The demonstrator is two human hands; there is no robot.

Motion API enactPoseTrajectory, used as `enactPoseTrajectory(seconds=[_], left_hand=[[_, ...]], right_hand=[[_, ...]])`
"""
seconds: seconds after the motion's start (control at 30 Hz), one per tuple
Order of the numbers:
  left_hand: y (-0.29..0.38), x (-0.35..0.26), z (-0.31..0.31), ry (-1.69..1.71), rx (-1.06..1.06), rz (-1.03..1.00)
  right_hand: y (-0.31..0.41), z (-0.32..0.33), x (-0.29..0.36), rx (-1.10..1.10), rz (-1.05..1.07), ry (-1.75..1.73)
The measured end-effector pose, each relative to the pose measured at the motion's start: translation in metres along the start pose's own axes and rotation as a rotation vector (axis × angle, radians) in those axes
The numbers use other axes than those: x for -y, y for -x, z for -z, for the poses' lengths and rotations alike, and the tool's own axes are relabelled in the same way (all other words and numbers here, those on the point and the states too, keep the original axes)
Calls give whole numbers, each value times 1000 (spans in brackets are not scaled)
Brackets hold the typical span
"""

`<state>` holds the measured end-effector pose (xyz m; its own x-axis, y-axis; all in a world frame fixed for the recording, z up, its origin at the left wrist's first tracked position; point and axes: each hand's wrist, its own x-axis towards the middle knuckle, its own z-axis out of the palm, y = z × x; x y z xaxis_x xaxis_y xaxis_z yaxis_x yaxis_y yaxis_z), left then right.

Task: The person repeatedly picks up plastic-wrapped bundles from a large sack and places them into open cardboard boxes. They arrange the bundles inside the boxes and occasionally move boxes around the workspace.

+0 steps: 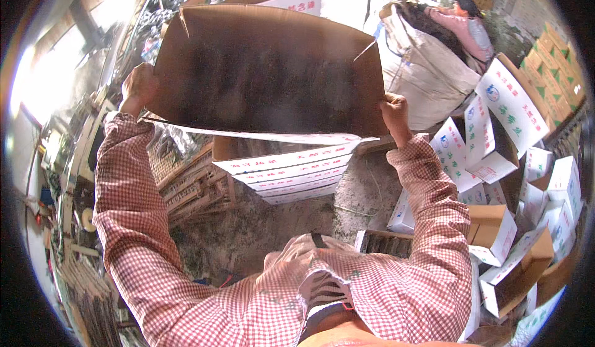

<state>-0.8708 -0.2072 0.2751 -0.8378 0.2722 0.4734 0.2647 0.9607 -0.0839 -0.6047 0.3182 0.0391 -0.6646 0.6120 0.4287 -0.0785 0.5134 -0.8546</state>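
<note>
Both my arms are raised, holding up a large cardboard box piece (274, 68) whose plain brown inside faces me. My left hand (139, 86) is closed on its left edge. On the opposite side, near the lower right corner, my right hand (395, 114) grips the cardboard with the fingers wrapped around it. A white printed face shows as a thin strip along the bottom edge. Just below, a stack of white printed cartons (293, 170) stands nested, with an open brown top partly hidden behind the raised piece.
White printed cartons (492, 235) lie heaped at the right, near a bulky white sack (418, 72). Another person (465, 30) leans over the sack. Brown boxes (553, 72) are stacked behind. Wooden trays or slats (200, 193) lie at the left, beside flattened cardboard (88, 296).
</note>
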Motion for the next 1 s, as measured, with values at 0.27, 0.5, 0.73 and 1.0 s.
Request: enactPoseTrajectory(seconds=[0.27,0.5,0.73,1.0], left_hand=[[27,25,-98,361,63,-121],[77,-22,-135,428,406,-61],[44,21,-174,445,340,-145],[34,12,-203,483,580,-195]], right_hand=[[-34,8,29,203,89,401],[-63,6,3,169,-119,300],[-91,-11,21,272,-91,595],[-82,-70,18,266,-29,898]])
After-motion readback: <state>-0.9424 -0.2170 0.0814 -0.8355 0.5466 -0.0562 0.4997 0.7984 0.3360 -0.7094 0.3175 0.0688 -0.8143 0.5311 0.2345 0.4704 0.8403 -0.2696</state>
